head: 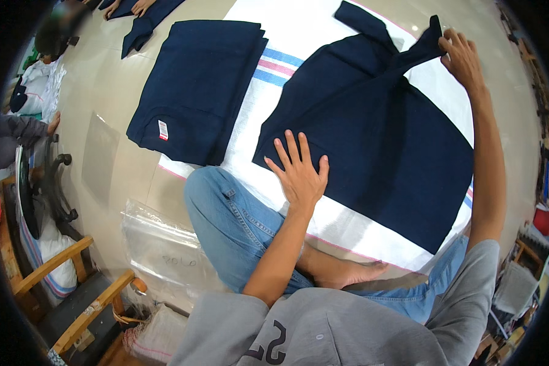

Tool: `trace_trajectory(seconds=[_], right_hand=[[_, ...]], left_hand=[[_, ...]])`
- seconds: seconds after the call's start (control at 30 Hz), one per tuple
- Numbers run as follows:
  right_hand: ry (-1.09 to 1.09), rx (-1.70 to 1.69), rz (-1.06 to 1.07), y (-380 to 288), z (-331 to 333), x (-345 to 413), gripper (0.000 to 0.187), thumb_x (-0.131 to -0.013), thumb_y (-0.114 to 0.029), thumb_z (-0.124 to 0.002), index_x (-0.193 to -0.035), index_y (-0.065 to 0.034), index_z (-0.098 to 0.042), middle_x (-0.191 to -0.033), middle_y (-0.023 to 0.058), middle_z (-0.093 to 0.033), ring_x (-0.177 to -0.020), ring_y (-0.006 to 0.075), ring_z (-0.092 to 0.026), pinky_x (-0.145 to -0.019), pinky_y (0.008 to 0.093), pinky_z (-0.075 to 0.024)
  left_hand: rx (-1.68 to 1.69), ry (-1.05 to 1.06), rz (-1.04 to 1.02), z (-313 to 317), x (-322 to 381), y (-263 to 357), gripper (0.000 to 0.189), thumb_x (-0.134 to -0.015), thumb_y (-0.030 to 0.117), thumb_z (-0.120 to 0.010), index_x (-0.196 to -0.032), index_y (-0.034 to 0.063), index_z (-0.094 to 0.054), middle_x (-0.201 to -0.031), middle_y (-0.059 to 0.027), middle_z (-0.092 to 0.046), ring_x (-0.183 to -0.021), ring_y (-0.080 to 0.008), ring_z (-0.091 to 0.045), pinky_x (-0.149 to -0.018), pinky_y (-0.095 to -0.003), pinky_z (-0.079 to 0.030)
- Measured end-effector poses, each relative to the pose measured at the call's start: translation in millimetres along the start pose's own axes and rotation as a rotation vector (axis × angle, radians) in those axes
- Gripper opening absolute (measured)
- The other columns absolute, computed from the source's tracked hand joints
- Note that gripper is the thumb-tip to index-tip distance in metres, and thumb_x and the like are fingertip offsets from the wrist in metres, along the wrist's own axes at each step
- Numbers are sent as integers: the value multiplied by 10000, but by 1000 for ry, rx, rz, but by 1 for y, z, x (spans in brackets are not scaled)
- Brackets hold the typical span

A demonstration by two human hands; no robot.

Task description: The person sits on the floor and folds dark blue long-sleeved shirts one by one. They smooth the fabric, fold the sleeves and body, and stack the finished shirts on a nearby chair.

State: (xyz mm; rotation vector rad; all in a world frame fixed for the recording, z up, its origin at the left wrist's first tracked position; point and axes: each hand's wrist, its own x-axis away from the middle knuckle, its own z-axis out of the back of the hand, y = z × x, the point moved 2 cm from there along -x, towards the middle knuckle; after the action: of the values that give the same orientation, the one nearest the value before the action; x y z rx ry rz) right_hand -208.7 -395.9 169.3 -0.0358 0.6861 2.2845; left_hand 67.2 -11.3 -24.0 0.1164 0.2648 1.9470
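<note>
A dark navy long-sleeved garment (370, 123) lies spread on a white woven cloth (274, 105) with blue and pink stripes. My left hand (301, 176) rests flat on its near left part, fingers spread. At the upper right, my right hand (462, 57) pinches the end of a sleeve, which is drawn out and partly raised. The other sleeve lies bent at the top. Left of this garment is a neat stack of folded navy garments (196, 87), with a small white and red label (163, 130) near the neckline of the top one.
Clear plastic bags (164, 251) lie on the tiled floor by my knee, and a clear sheet (100, 160) lies farther left. Another person's hands (142, 6) touch a navy garment (139, 34) at the top left. A wooden-armed chair (55, 265) stands at the lower left.
</note>
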Motion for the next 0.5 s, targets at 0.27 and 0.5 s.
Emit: trace_trajectory(seconds=[0.27, 0.5], right_hand=[[242, -154, -358, -70, 57, 243, 262, -791, -88, -783, -1037, -141, -707, -1180, 86, -645, -1111, 322, -623, -912, 466, -485], [-101, -501, -782, -214, 21, 370, 211, -851, -83, -722, -1061, -106, -713, -1196, 104, -609, -1129, 310, -604, -894, 465, -466]], left_hand=[[-26, 28, -18, 11, 1, 4, 782, -1063, 536, -474, -1647, 33, -341, -1735, -222, -230, -1610, -451, -145, -1221, -747, -101], [-74, 102, -23, 0, 5, -6, 723, -1080, 539, -442, -1570, 8, -444, -1678, -243, -324, -1603, -449, -166, -1221, -743, -128]])
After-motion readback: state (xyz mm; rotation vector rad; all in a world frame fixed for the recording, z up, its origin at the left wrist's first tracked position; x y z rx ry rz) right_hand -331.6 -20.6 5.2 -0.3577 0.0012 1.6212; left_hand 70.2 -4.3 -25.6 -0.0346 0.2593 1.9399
